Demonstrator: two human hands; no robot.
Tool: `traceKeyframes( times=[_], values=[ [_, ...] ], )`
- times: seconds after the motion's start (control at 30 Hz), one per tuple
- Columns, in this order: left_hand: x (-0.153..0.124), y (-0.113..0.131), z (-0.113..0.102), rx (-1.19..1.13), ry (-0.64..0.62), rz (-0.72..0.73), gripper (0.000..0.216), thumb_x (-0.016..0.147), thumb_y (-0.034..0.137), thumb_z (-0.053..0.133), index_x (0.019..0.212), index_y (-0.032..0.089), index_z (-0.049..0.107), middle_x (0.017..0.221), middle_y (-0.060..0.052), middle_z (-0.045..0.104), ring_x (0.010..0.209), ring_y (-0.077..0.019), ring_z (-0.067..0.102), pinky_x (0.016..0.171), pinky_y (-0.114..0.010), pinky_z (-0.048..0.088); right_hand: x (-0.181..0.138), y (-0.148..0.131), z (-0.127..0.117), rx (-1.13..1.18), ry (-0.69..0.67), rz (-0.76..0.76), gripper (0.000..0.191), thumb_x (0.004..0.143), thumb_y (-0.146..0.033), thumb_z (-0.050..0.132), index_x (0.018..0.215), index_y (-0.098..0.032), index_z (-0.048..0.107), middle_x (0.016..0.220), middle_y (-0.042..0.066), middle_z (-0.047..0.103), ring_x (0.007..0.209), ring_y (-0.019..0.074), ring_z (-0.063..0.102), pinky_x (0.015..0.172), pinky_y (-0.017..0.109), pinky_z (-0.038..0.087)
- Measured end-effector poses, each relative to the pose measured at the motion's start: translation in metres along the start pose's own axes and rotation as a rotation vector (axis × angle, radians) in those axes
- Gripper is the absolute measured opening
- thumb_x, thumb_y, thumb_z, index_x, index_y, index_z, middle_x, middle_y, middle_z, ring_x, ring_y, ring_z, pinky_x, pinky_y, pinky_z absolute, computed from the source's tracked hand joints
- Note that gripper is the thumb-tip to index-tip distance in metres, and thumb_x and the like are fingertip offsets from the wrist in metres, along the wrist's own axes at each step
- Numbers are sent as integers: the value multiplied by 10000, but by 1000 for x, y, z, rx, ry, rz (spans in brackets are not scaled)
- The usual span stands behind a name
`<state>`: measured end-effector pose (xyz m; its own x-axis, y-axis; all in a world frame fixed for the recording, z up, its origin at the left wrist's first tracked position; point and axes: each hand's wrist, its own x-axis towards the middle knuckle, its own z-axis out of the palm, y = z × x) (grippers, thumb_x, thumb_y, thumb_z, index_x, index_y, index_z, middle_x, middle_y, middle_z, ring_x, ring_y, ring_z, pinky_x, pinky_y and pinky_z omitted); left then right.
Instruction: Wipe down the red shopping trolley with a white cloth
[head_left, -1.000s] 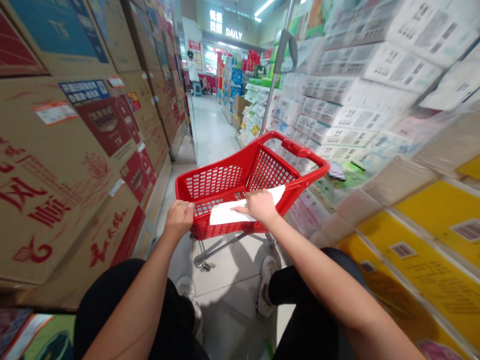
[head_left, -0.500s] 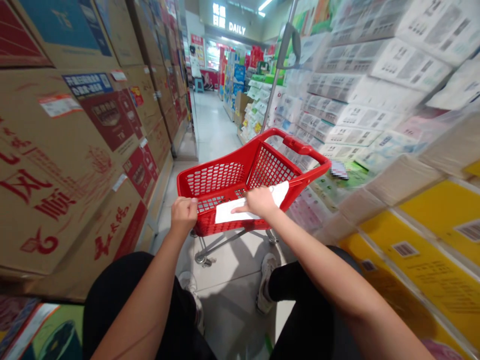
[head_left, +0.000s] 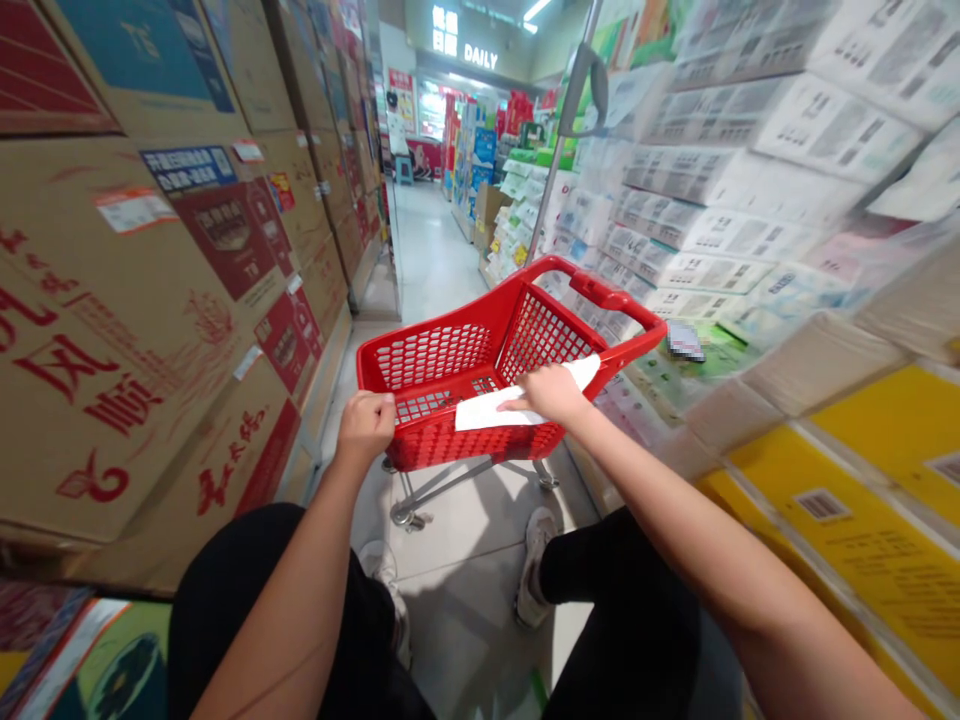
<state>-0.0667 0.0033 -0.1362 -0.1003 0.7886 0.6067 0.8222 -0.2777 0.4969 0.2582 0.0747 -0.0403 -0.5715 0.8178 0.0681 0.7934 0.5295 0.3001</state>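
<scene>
A red plastic shopping cart [head_left: 442, 350] with latticed walls stands side-on in front of my knees. My left hand [head_left: 365, 428] is closed around the rim at the cart's near left corner. On the near rim, a white cloth [head_left: 487, 409] is draped over the edge, pressed there by my right hand [head_left: 553, 394]. The fingers of that hand fold over the cloth and the rim, with part of the cloth showing on both sides. Nothing shows inside the basket except its grated floor.
Stacked cardboard cartons [head_left: 217, 240] rise along the left. Wrapped white paper packs [head_left: 712, 200] and yellow boxes [head_left: 825, 470] line the right. A slanting metal pole [head_left: 559, 150] stands behind the cart. A person [head_left: 396, 125] is far down the aisle, near a blue stool [head_left: 403, 169].
My right hand has slid the white cloth to the right along the near rim, towards the handle. My left hand stays on the corner. The view has shifted slightly.
</scene>
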Motion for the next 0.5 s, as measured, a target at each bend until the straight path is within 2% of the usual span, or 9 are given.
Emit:
traceKeyframes(
  times=[0.1, 0.2, 0.3, 0.5],
  values=[
    [0, 4, 1, -13, 8, -10, 407, 887, 293, 406, 505, 238, 279, 477, -28, 427, 521, -173, 415, 638, -366, 328, -11, 40, -1, -77, 15, 82, 829, 832, -882, 406, 925, -141, 765, 816, 181, 746, 851, 327, 723, 748, 350, 430],
    [-1, 8, 4, -29, 31, -19, 412, 899, 301, 404, 510, 235, 286, 482, -26, 430, 533, -172, 415, 641, -366, 321, -14, 45, 0, -84, 6, 82, 836, 838, -881, 392, 925, -136, 763, 814, 188, 745, 849, 325, 723, 755, 350, 426],
    [-2, 10, 8, -44, 36, -10, 424, 912, 318, 407, 513, 231, 289, 482, -19, 426, 537, -171, 409, 646, -365, 318, -8, 12, 2, -11, 0, 26, 825, 872, -857, 354, 912, -139, 757, 828, 187, 749, 831, 308, 727, 742, 332, 427],
    [-1, 3, 8, -71, 47, 9, 421, 905, 314, 392, 508, 237, 276, 470, -12, 390, 520, -169, 397, 620, -365, 301, 10, -87, 7, 168, 98, -72, 719, 939, -781, 330, 966, -183, 728, 876, 149, 761, 837, 266, 718, 751, 311, 429]
  ],
)
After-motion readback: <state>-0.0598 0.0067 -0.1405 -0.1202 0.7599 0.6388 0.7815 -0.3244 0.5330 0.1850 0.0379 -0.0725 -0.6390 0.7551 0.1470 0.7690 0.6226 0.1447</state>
